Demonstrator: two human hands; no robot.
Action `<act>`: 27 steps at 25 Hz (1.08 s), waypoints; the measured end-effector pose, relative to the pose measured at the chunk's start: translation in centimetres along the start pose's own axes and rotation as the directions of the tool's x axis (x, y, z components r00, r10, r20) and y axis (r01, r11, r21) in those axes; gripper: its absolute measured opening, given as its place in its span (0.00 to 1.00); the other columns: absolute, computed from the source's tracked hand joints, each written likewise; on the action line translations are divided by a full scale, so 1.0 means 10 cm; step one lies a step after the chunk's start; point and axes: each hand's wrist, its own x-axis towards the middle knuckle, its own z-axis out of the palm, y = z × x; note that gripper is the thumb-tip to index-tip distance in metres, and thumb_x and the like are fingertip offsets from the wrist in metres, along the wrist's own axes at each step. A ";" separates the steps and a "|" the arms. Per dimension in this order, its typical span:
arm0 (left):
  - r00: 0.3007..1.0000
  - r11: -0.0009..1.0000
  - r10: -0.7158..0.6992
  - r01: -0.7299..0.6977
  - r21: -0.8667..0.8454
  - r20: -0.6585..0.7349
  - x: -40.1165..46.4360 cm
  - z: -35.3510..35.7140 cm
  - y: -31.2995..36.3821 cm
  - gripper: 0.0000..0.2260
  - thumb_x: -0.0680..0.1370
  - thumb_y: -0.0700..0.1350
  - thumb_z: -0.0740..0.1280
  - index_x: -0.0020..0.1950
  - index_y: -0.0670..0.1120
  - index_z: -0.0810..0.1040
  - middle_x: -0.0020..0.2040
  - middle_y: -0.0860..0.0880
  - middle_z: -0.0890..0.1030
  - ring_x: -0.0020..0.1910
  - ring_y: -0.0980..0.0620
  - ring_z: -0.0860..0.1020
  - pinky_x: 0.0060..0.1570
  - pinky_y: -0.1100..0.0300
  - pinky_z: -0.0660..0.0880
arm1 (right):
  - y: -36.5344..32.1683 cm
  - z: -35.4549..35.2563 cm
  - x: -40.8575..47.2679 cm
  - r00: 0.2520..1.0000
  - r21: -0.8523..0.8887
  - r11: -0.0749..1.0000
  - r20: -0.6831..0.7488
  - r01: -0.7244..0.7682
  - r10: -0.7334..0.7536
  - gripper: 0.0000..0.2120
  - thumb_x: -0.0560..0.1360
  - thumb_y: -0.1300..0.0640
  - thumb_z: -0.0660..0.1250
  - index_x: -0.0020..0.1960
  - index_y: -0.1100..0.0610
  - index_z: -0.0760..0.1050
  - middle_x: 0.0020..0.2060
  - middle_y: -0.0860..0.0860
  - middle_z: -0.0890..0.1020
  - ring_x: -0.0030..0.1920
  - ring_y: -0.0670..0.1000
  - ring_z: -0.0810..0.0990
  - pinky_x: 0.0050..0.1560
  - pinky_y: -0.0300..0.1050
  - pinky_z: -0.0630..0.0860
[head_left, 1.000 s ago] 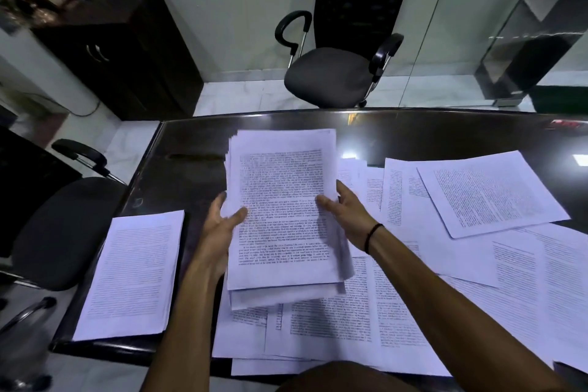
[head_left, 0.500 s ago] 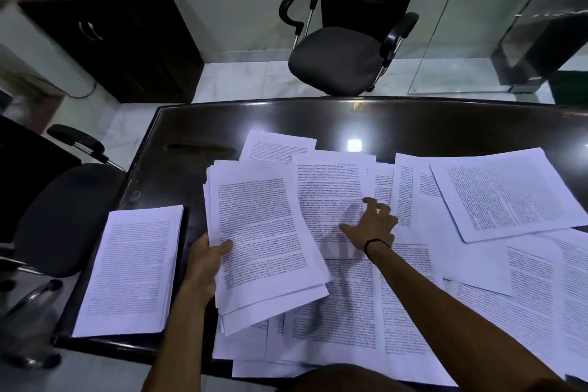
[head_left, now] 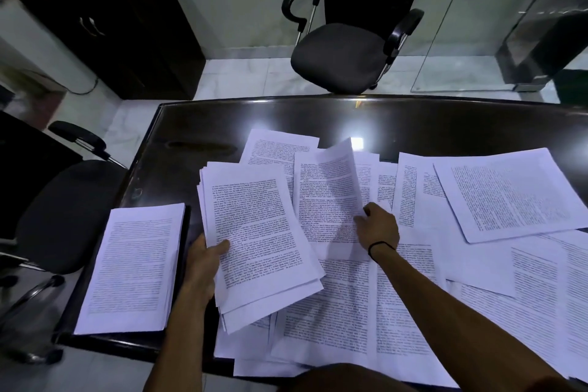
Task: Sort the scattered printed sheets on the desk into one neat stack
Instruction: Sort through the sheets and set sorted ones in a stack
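**Right hand lifting one sheet, bundle waits just to its left**

Obs. Left hand (head_left: 203, 259) grips a gathered bundle of sheets (head_left: 254, 232) at its near-left edge, thumb on top, fingers hidden below. The bundle is held tilted above the desk (head_left: 286, 124), long axis running near-to-far and leaning left at the far end; its edges are not squared.

Right hand (head_left: 377, 226) pinches the right edge of a single sheet (head_left: 327, 194), which is raised and curling off the loose sheets (head_left: 397, 312) spread over the middle and right of the desk. A separate neat pile (head_left: 133, 267) lies flat at the near-left corner of the desk, apart from both hands.

Key relation. The lifted sheet sits just right of the bundle, its left edge close to or overlapping the bundle's right edge; long axis roughly parallel. The right hand is the nearer one, so the move needed looks like a short leftward carry onto the bundle top.

Change. Half a second ago the right hand lay flat with fingers spread on this sheet, which was flat on the desk; now the grip has closed on its edge and the sheet is off the surface. The bundle has held its place in the left hand.

Risk, judged: the bundle's skewed edges may need tapping square.
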 end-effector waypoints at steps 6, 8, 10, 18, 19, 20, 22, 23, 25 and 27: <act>0.982 0.988 0.144 -0.135 0.080 -0.118 -0.14 -0.09 0.14 0.20 0.80 0.37 0.69 0.71 0.50 0.75 0.59 0.48 0.82 0.52 0.48 0.80 0.52 0.56 0.76 | -0.18 -0.35 0.04 0.982 0.205 0.962 0.008 0.182 -0.188 0.07 0.79 0.56 0.66 0.51 0.59 0.79 0.42 0.51 0.80 0.43 0.54 0.77 0.47 0.43 0.70; 0.963 0.970 0.209 -0.182 0.160 -0.170 -0.16 -0.15 0.18 0.20 0.80 0.38 0.69 0.72 0.49 0.76 0.61 0.48 0.82 0.55 0.46 0.80 0.55 0.55 0.76 | -0.22 -0.48 0.05 0.980 0.329 0.928 0.032 0.175 -0.196 0.08 0.78 0.55 0.68 0.54 0.57 0.81 0.46 0.50 0.83 0.46 0.53 0.80 0.50 0.45 0.75; 0.949 0.959 0.253 -0.219 0.181 -0.190 -0.22 -0.18 0.23 0.20 0.80 0.38 0.68 0.72 0.48 0.76 0.60 0.48 0.81 0.55 0.47 0.79 0.56 0.55 0.75 | -0.28 -0.62 -0.01 0.970 0.473 0.867 0.092 0.156 -0.224 0.06 0.77 0.57 0.69 0.53 0.54 0.81 0.48 0.50 0.85 0.48 0.52 0.83 0.51 0.46 0.79; 0.959 0.968 0.249 -0.249 -0.016 0.133 -0.57 0.05 0.23 0.15 0.80 0.37 0.67 0.63 0.52 0.82 0.57 0.49 0.86 0.57 0.44 0.84 0.58 0.49 0.79 | -0.44 -0.34 -0.83 0.866 0.507 0.861 0.414 0.035 -0.280 0.10 0.75 0.57 0.71 0.54 0.55 0.74 0.51 0.52 0.82 0.51 0.53 0.81 0.54 0.52 0.79; 0.956 0.967 0.254 -0.251 -0.034 0.150 -0.62 0.06 0.20 0.15 0.80 0.36 0.67 0.62 0.51 0.83 0.56 0.47 0.86 0.57 0.42 0.83 0.58 0.48 0.79 | -0.40 -0.27 -0.89 0.876 0.482 0.876 0.413 0.022 -0.250 0.13 0.75 0.56 0.71 0.56 0.56 0.71 0.52 0.52 0.80 0.52 0.53 0.79 0.54 0.52 0.78; 0.954 0.968 0.249 -0.244 -0.051 0.169 -0.67 0.05 0.16 0.16 0.80 0.35 0.66 0.62 0.51 0.82 0.57 0.46 0.86 0.57 0.42 0.84 0.58 0.47 0.79 | -0.36 -0.22 -0.93 0.877 0.462 0.887 0.420 0.014 -0.233 0.15 0.74 0.54 0.71 0.57 0.56 0.70 0.52 0.52 0.79 0.52 0.53 0.79 0.55 0.51 0.77; 0.956 0.977 0.211 -0.201 -0.065 0.203 -0.77 0.01 0.07 0.16 0.79 0.35 0.67 0.64 0.48 0.82 0.58 0.43 0.85 0.57 0.42 0.84 0.59 0.44 0.79 | -0.28 -0.18 -0.99 0.859 0.403 0.915 0.461 0.023 -0.224 0.15 0.72 0.49 0.72 0.52 0.54 0.71 0.50 0.51 0.78 0.50 0.52 0.77 0.55 0.51 0.76; 0.960 0.982 0.187 -0.176 -0.069 0.211 -0.82 -0.02 0.02 0.15 0.79 0.35 0.67 0.64 0.47 0.82 0.58 0.42 0.85 0.57 0.41 0.84 0.61 0.43 0.78 | -0.24 -0.17 -1.02 0.849 0.375 0.927 0.483 0.018 -0.213 0.13 0.72 0.48 0.71 0.48 0.53 0.70 0.48 0.51 0.77 0.48 0.52 0.76 0.54 0.50 0.75; 0.974 0.991 0.117 -0.102 -0.084 0.192 -0.90 -0.03 -0.07 0.13 0.80 0.38 0.66 0.63 0.46 0.82 0.58 0.41 0.85 0.58 0.39 0.83 0.62 0.41 0.77 | -0.20 -0.16 -1.10 0.822 0.394 0.919 0.524 -0.002 -0.223 0.11 0.75 0.53 0.69 0.48 0.55 0.68 0.48 0.53 0.76 0.46 0.51 0.73 0.49 0.48 0.72; 0.981 0.992 0.024 0.001 -0.127 0.192 -0.93 -0.05 -0.14 0.14 0.83 0.48 0.64 0.64 0.45 0.82 0.58 0.41 0.85 0.58 0.39 0.83 0.63 0.41 0.76 | -0.16 -0.11 -1.23 0.794 0.449 0.894 0.544 -0.003 -0.271 0.09 0.77 0.61 0.66 0.55 0.60 0.68 0.52 0.55 0.76 0.49 0.51 0.74 0.48 0.46 0.73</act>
